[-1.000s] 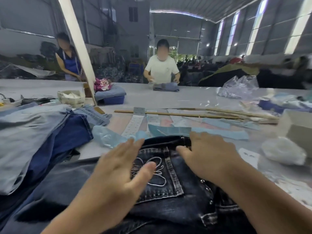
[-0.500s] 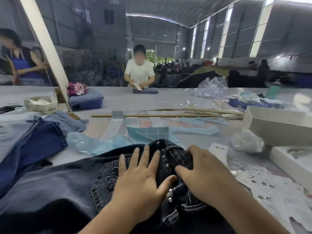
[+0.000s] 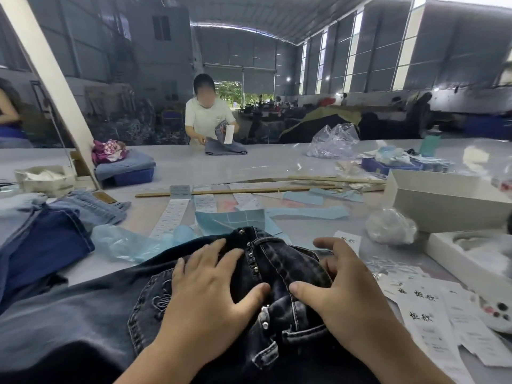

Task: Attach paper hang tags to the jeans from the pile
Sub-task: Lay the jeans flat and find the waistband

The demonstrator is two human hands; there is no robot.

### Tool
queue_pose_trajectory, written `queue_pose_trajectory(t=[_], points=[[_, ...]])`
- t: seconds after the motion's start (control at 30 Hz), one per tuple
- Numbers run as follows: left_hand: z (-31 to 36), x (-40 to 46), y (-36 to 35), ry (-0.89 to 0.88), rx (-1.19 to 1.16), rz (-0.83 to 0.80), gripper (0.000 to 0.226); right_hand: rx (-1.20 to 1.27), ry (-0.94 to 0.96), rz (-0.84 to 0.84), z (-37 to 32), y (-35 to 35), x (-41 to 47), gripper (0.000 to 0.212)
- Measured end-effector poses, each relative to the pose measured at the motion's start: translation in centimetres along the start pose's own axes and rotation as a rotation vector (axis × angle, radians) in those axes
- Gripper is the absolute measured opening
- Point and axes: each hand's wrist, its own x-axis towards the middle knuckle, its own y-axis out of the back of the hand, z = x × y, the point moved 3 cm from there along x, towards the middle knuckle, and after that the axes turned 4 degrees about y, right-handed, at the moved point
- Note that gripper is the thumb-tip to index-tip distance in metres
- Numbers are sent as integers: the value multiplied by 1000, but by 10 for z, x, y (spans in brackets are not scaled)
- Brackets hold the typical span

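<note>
- Closest in, around 6 o'clock: a pair of dark jeans (image 3: 91, 314) is spread over the desk (image 3: 277, 167) edge, waistband bunched up in the middle, stitched back pocket showing to the left.
- Left hand (image 3: 210, 289) lies flat on the denim by that pocket, fingers straight and spread. No grip there, it's just pressing the fabric down.
- Right hand (image 3: 340, 289) sits on the waistband bunch at about 5 o'clock, fingers loosely splayed, thumb against the fabric. Also holding nothing as far as I can see.
- So I'd say we're at the "get the waistband lined up" step, no tag on this pair yet.
- Paper hang tags (image 3: 432, 322) lie loose on the desk at 4 o'clock, just beside the right hand.
- Next move probably needs the right hand to pick one tag while the left keeps the waistband steady. Can't see a tagging tool, so how it gets fixed on is unclear.
- Out at 9 o'clock: the pile of jeans (image 3: 41, 236), blue and light wash.
- Far at 12 o'clock: another person (image 3: 206, 117) working across the desk.
</note>
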Motion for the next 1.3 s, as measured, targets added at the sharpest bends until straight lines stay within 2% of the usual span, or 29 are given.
queue_pose_trajectory(t=[0.07,0.1,0.13,0.2,0.3,0.37,0.43,0.47,0.53,0.63,0.7,0.77,0.83,1.0,1.07,1.17,1.2,1.3], points=[[10,-2,14,-71,-231,202,36,-95,137,83,-7,-3,-2,72],[16,-2,19,-71,-335,206,30,-131,207,109,-11,-4,-5,73],[23,-1,20,-35,-427,127,37,-133,275,105,-17,-6,-8,75],[32,0,20,55,-502,-58,58,-100,398,-8,-26,-14,-17,78],[30,7,22,146,-570,-154,79,-154,524,-217,-32,-24,-25,93],[26,10,23,173,-581,-231,72,-208,552,-335,-30,-26,-24,97],[24,13,24,177,-614,-295,48,-187,498,-419,-24,-24,-23,100],[23,13,23,186,-641,-304,38,-127,453,-398,-23,-21,-22,97],[20,14,20,224,-665,-280,34,28,369,-223,-19,-8,-21,69],[15,10,18,276,-640,-209,29,-88,328,93,0,12,-15,17],[14,7,17,270,-641,-178,22,-165,217,70,9,14,-10,11],[16,7,17,233,-622,-149,31,-308,122,-43,13,7,-6,17],[18,7,16,173,-590,-134,44,-400,105,-108,14,1,-4,24],[17,10,17,154,-576,-188,53,-353,151,-197,5,-5,-1,28],[16,11,17,163,-576,-208,52,-320,171,-244,1,-8,1,37],[13,11,16,194,-576,-227,43,-351,178,-352,-1,-12,4,77],[12,11,17,216,-591,-230,39,-376,169,-384,-2,-13,6,83],[5,10,18,281,-612,-215,38,-434,177,-445,-6,-16,7,83]])
